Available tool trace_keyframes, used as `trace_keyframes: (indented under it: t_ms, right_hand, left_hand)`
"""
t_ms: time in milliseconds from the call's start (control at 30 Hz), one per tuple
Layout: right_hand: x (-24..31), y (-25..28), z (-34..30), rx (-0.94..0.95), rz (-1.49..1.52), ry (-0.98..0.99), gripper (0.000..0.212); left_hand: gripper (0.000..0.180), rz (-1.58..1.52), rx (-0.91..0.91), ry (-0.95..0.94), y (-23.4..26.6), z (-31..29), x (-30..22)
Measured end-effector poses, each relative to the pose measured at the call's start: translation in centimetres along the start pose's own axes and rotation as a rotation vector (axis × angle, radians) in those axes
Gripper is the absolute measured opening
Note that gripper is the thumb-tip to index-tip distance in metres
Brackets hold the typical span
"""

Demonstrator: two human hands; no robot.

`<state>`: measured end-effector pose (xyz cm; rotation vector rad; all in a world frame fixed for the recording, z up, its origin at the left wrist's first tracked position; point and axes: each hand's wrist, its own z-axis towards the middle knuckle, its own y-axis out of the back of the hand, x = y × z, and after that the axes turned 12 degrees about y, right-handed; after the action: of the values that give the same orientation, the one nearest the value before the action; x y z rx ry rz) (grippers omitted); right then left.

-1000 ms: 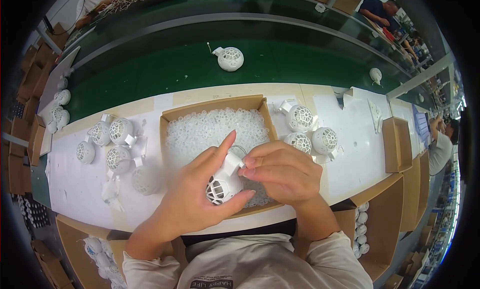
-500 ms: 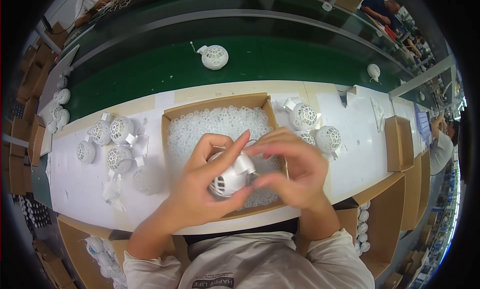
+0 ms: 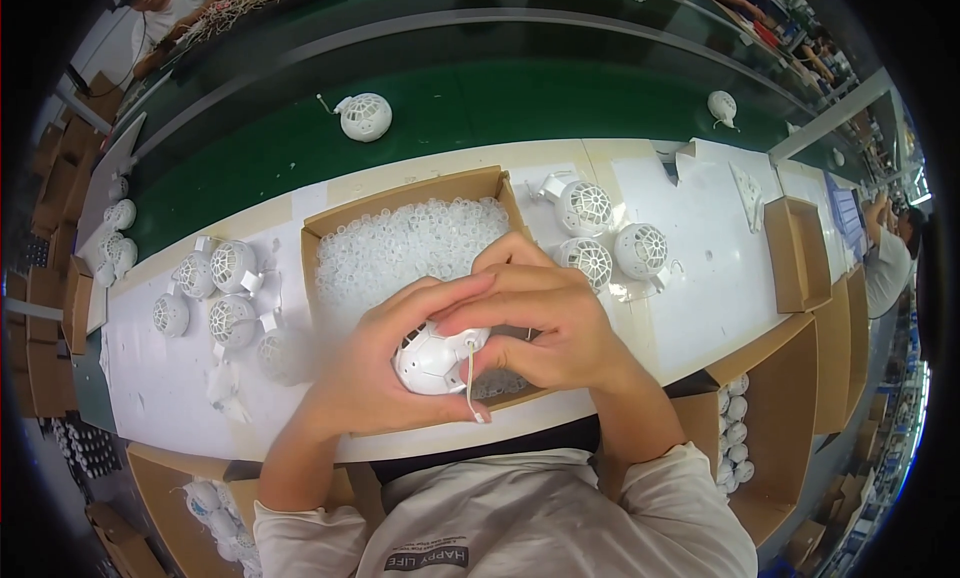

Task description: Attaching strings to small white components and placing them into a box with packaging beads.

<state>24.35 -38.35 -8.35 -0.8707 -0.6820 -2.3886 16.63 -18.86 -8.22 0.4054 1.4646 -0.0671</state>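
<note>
A white round fan housing (image 3: 428, 366) with a grille is held between my hands over the near part of a carton of small clear plastic rings (image 3: 410, 243). My left hand (image 3: 362, 370) wraps round its left side, thumb below. With bent fingers, my right hand (image 3: 550, 323) grips the upper right side of the same housing. A thin white cable (image 3: 471, 383) with a small connector hangs from it, beside my right thumb. My fingers hide part of the grille. Whether a ring is in my right fingers cannot be seen.
Several similar housings (image 3: 233, 268) stand at left on the white table, and 3 more (image 3: 640, 251) right of the carton. Behind runs a green conveyor belt (image 3: 470, 108) carrying a housing (image 3: 366, 117). An open carton (image 3: 770, 428) of housings stands low at right; another (image 3: 165, 478) at lower left.
My right fingers have come in against the housing, which has turned in my grip, and its cable now hangs toward me. The housing on the belt has shifted left.
</note>
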Motion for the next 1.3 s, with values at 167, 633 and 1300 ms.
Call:
trace_keyframes:
  t_ms: [167,633,1300]
  right_hand:
    - [0.0,-0.2,-0.1,0.013,-0.026,0.027,0.028]
    - [-0.8,-1.4,0.4,-0.145,-0.276,-0.353,0.024]
    - [0.8,-1.2,1.2,-0.43,0.457,-0.561,0.014]
  left_hand:
    - [0.077,0.154,-0.048,0.012,-0.3,-0.3,-0.7]
    - [0.053,-0.64,-0.243,0.209,2.7,-1.4,0.4]
    - [0.039,0.291,-0.691,-0.136,1.3,0.1,0.2]
